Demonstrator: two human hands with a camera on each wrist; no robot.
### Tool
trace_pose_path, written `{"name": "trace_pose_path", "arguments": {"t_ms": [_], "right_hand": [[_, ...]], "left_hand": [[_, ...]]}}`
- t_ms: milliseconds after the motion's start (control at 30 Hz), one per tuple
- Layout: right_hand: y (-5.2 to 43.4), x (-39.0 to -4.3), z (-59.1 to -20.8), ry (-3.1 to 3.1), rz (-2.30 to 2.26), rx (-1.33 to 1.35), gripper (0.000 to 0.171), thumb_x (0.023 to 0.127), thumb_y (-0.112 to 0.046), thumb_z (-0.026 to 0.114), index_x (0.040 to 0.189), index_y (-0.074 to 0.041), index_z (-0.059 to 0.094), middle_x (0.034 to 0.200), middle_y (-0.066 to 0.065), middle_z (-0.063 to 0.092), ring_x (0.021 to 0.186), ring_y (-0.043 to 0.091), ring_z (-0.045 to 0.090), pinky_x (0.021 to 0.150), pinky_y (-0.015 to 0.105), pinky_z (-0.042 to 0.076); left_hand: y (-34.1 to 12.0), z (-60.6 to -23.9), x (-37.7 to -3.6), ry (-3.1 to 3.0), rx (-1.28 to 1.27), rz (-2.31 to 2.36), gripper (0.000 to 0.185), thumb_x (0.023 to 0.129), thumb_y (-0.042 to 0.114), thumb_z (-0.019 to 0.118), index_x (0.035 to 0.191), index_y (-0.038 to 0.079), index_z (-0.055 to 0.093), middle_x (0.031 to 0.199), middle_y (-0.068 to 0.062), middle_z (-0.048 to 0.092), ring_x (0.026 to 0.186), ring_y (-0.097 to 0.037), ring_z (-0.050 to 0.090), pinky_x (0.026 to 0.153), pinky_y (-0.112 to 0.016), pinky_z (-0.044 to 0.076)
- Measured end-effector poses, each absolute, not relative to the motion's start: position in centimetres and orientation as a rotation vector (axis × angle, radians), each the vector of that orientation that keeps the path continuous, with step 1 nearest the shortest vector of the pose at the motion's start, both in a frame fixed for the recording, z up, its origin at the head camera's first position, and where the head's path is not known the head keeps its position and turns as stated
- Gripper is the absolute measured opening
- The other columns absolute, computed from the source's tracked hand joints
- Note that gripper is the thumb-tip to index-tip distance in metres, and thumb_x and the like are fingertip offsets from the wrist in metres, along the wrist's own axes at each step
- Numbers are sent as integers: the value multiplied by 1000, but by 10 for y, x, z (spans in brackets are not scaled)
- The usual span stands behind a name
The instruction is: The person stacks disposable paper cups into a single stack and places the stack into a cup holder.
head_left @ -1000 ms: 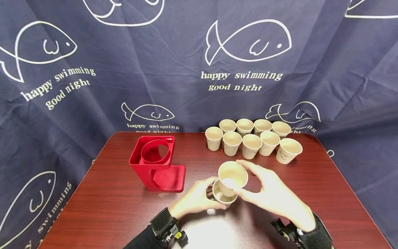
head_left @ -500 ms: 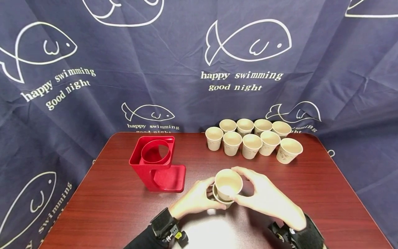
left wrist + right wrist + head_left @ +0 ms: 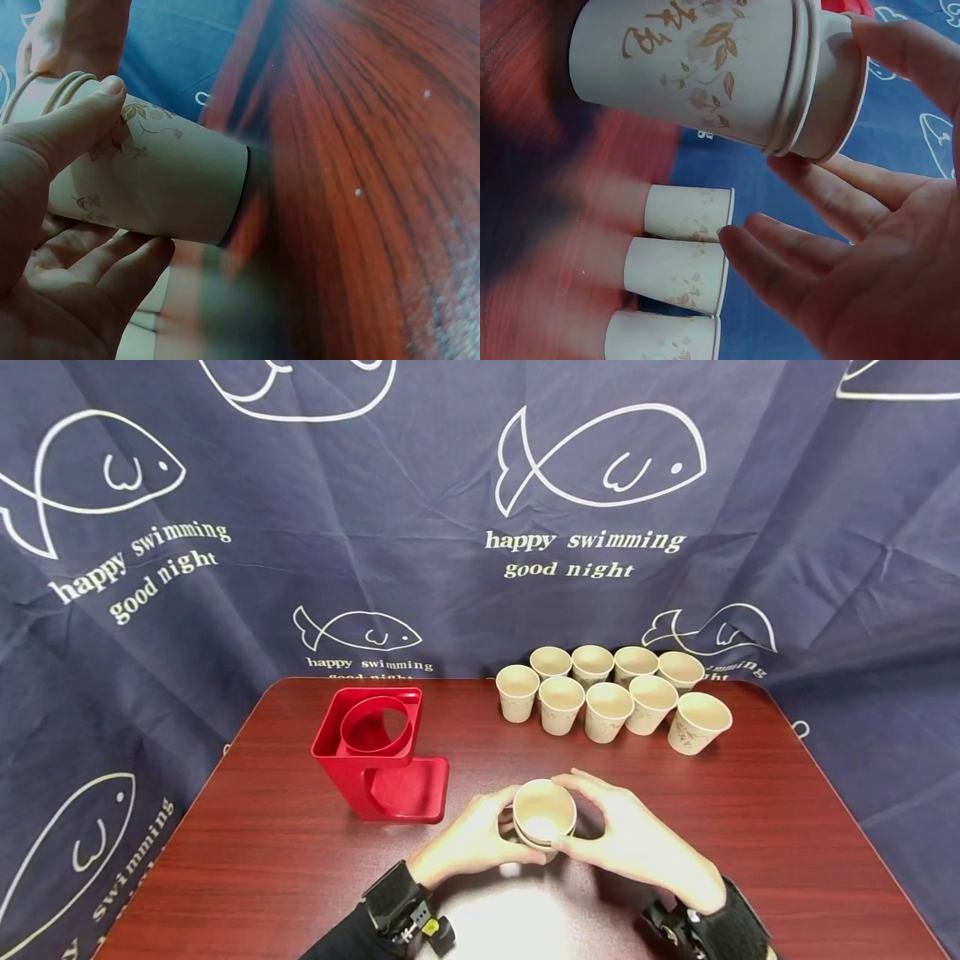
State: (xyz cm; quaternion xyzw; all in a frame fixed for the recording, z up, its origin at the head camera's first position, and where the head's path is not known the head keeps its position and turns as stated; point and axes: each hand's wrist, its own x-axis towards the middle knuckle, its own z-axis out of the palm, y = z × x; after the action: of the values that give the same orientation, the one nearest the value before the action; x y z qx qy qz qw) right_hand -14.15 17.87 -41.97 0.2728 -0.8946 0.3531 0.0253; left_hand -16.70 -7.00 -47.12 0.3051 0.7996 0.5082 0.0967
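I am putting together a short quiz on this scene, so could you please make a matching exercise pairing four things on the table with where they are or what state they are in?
Things:
1. nested cups
2. red holder
3. loose cups
4. left hand

Places or states:
A. standing in two rows at the far right of the table
B. gripping the lower cup's side
C. one pushed inside the other, between both hands
D. standing empty at the left of the table

Pairs: 1-C, 2-D, 3-A, 4-B
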Motion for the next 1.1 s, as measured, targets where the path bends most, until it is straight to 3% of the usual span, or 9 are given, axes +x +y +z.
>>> {"name": "trace_pose_path", "arguments": {"t_ms": [67,300,533,867,1100], "right_hand": [[178,-141,-421,-2764,1091,852,65,81,-42,88,137,-20,62,134,-8,66,138,29,55,113,55,45],[177,-142,-423,-2760,1081,896,62,84,-48,83,136,-21,62,130,-11,66,124,11,63,107,41,52],[178,-143,-425,-2765,1150,924,57,85,-42,85,134,-22,63,126,-14,67,120,8,63,106,35,52],[180,-144,-422,-2799,1135,903,61,83,-46,85,135,-22,62,127,-13,67,119,8,63,106,36,53],[193,-147,-410,-2830,1009,782,73,81,-48,85,142,-19,58,140,-2,63,131,20,59,107,47,51]], "left_hand": [[-70,-472,-167,2353,899,1522,76,75,26,94,141,15,58,128,1,71,118,-7,67,103,-23,53],[-69,-472,-168,2304,904,1568,77,75,22,94,142,15,58,131,1,70,120,-9,66,104,-23,53],[-70,-472,-168,2345,917,1533,74,75,26,94,140,20,59,127,5,71,117,-6,67,103,-23,54],[-70,-472,-168,2364,933,1515,74,75,28,94,139,20,60,127,6,71,117,-6,67,103,-24,54],[-69,-473,-168,2371,933,1514,72,74,25,95,137,15,61,124,1,73,115,-8,68,102,-24,55]]}}
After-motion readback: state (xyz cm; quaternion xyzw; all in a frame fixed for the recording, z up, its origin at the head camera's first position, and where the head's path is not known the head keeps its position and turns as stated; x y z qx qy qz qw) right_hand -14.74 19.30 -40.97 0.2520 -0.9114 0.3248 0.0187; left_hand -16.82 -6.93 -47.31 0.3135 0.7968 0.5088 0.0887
